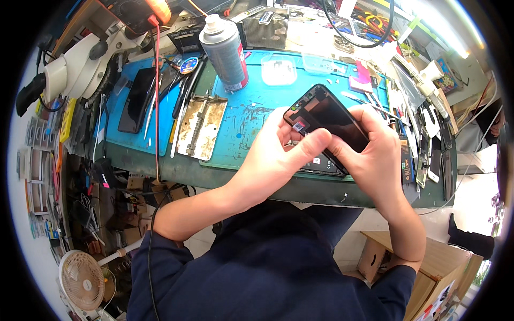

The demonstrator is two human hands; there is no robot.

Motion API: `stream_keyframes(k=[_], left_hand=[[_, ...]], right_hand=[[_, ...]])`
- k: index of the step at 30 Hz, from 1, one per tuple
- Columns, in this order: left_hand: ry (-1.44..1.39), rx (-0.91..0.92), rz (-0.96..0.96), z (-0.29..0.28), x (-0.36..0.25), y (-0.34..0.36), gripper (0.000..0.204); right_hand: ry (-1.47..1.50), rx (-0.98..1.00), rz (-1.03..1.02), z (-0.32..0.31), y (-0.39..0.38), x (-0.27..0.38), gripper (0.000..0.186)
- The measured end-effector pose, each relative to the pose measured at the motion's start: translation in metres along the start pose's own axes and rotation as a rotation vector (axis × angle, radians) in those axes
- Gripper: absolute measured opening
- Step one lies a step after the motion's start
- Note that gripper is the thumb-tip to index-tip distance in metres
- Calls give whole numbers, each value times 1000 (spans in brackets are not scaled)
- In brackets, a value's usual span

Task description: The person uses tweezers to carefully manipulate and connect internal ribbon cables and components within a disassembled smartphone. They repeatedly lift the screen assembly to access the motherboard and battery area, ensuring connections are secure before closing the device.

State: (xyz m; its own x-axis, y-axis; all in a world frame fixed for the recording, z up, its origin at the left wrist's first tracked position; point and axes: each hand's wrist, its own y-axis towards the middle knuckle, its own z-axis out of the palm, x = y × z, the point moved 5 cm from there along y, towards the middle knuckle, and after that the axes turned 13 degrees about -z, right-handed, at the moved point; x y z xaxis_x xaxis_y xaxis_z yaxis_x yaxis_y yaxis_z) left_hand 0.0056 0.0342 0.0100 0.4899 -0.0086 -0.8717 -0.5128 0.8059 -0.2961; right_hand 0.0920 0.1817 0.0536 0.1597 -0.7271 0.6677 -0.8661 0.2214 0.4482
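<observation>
Both of my hands hold a dark phone screen panel point(338, 119) tilted above the near edge of the bench. Its inner side seems to face up, with small metal parts and a coloured label toward the top left. My left hand point(270, 158) grips the lower left edge, its thumb lying across the panel. Around the right edge closes my right hand point(379, 147), thumb near the bottom. Below the panel lies a black phone body point(322, 165), partly covered by the panel and my hands. Left of my left hand sits a metal phone holder point(201, 127).
A spray can point(225, 56) stands upright on the blue mat point(243, 115). Behind are clear plastic boxes point(278, 70). Another dark phone point(137, 100) and tweezers lie left, under a microscope point(80, 67). Phone parts point(431, 142) crowd the right side. A red cable point(157, 107) hangs down.
</observation>
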Motion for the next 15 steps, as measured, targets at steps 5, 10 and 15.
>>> stream_keyframes(k=[5, 10, 15], left_hand=[[32, -16, 19, -1, 5, 3, 48], [42, 45, 30, -5, 10, 0, 48], [11, 56, 18, -4, 9, 0, 46]], right_hand=[[-58, -10, 31, 0, -2, -1, 32], [30, 12, 103, -4, 0, -1, 31], [-30, -12, 25, -4, 1, 3, 28]])
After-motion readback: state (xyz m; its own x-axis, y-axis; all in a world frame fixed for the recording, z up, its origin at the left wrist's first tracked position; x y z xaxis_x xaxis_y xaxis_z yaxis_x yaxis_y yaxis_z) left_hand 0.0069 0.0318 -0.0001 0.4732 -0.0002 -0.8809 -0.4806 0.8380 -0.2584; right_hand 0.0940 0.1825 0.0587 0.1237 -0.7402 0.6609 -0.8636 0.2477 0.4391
